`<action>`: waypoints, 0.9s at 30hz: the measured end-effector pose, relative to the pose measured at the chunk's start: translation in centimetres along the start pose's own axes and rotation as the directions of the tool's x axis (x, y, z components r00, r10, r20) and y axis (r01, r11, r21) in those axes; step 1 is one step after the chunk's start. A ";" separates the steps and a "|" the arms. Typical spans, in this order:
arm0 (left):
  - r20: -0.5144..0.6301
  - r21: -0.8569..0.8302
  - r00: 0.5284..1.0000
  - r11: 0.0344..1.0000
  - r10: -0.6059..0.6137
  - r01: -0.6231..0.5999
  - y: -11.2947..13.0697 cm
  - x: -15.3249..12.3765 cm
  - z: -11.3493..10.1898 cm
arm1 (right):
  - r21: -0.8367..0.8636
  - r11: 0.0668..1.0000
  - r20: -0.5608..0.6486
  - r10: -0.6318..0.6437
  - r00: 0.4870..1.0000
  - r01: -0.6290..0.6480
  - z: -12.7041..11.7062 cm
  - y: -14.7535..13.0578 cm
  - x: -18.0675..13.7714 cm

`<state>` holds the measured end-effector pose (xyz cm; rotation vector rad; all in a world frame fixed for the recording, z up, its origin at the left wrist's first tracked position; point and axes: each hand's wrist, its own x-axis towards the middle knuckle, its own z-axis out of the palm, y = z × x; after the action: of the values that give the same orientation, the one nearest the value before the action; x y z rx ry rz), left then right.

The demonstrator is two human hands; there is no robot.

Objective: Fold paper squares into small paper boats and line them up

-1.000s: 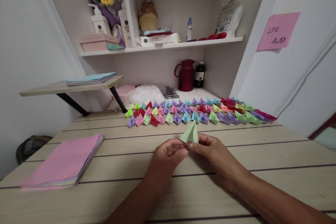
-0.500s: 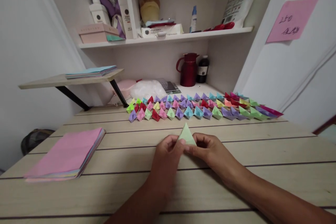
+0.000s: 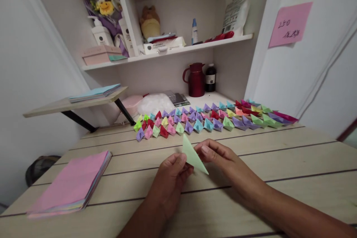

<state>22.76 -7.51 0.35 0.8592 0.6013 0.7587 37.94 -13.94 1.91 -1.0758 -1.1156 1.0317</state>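
Note:
A pale green sheet of paper (image 3: 192, 156), folded into a triangle, is tilted above the wooden table. My left hand (image 3: 174, 174) grips its left side, thumb on the front face and fingers beneath. My right hand (image 3: 220, 156) is at the paper's right edge, fingers loosely curved and thumb lifted off the paper. Its fingertips reach behind the edge, and whether they touch the paper is hidden. Beyond both hands, several rows of small folded paper boats (image 3: 198, 125) in many colours stand across the table.
To the left lies a stack of coloured paper (image 3: 69, 182), pink on top. A raised wooden shelf (image 3: 47, 106) on black legs holds more sheets (image 3: 96, 92). At the back stand a red jug (image 3: 196, 81) and a dark bottle (image 3: 210, 78). A pink note (image 3: 290, 24) is on the wall.
The green paper has turned, its long edge now slanting down to the right. My right thumb has come off it, and my right hand has shifted slightly away. The camera view has tilted.

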 end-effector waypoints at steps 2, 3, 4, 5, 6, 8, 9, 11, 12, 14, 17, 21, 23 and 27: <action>0.054 -0.008 0.998 1.000 -0.009 0.010 0.1 0.1 -0.3 | 0.027 0.999 0.034 -0.020 0.999 0.019 0.0 -0.2 0.0; 0.075 -0.006 0.997 1.000 -0.008 0.009 0.1 0.1 -0.3 | 0.044 0.999 0.058 -0.027 0.998 0.024 0.1 -0.2 0.0; 0.092 -0.002 0.996 1.000 -0.006 0.006 0.1 0.1 -0.3 | 0.062 0.998 0.084 -0.029 0.996 0.024 0.2 -0.2 -0.1; 0.107 0.003 0.994 1.000 -0.002 0.002 0.1 0.1 -0.3 | 0.078 0.997 0.109 -0.030 0.994 0.021 0.2 -0.2 -0.1; 0.121 0.009 0.993 1.000 -0.001 0.000 0.1 0.1 -0.2 | 0.091 0.996 0.128 -0.031 0.991 0.020 0.3 -0.2 -0.2; 0.135 0.021 0.991 1.000 0.000 -0.003 0.1 0.0 -0.1 | 0.094 0.995 0.139 -0.036 0.990 0.023 0.3 -0.2 -0.2; 0.140 0.026 0.990 1.000 0.000 -0.004 0.1 0.0 -0.1 | 0.085 0.996 0.135 -0.041 0.990 0.029 0.2 -0.2 -0.2; 0.145 0.037 0.989 0.999 0.000 -0.005 0.0 0.0 -0.2 | 0.063 0.997 0.129 -0.046 0.991 0.038 0.1 -0.2 -0.1; 0.146 0.041 0.989 0.999 0.001 -0.007 0.0 0.1 -0.2 | 0.059 0.997 0.132 -0.046 0.990 0.039 0.1 -0.2 0.0; 0.147 0.048 0.989 0.999 0.000 -0.008 0.0 0.1 -0.2 | 0.069 0.997 0.137 -0.039 0.990 0.030 0.0 -0.2 0.2; 0.158 0.047 0.987 0.999 -0.001 -0.006 0.1 0.0 -0.2 | 0.079 0.997 0.118 -0.004 0.993 -0.005 -0.1 -0.2 0.3; 0.176 0.045 0.984 0.999 -0.003 -0.005 0.2 0.0 -0.1 | 0.080 0.997 0.107 0.015 0.994 -0.023 -0.1 -0.2 0.2; 0.171 0.049 0.985 0.999 -0.007 -0.002 0.3 0.0 0.0 | 0.062 0.998 0.109 0.005 0.994 -0.012 -0.1 -0.3 0.2; 0.149 0.060 0.989 0.998 0.009 -0.018 0.2 0.2 0.0 | -0.056 0.998 0.051 -0.013 0.999 0.015 -0.2 -0.2 0.4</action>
<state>22.78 -7.28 0.54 0.9681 0.4877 0.6847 38.19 -13.63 2.11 -1.0906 -1.1973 1.0262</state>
